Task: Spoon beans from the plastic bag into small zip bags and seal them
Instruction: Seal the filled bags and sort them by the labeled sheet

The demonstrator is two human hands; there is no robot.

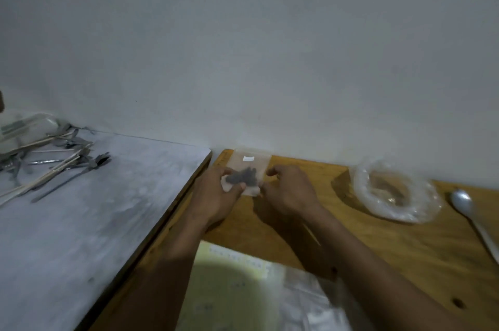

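A small clear zip bag [251,166] with a clump of dark beans inside lies at the back of the wooden table [378,249], near the wall. My left hand [216,193] pinches its lower left corner. My right hand [290,187] grips its right edge with thumb and fingers. To the right sits the rolled-down plastic bag [394,190] with brownish beans in it. A metal spoon [469,212] rests on the table at the far right, bowl toward the wall.
A grey counter [81,209] runs along the left, with a pile of metal cutlery and wooden sticks [54,160] at its back. In front of me lie a pale yellow sheet [229,290] and several empty clear bags [316,303].
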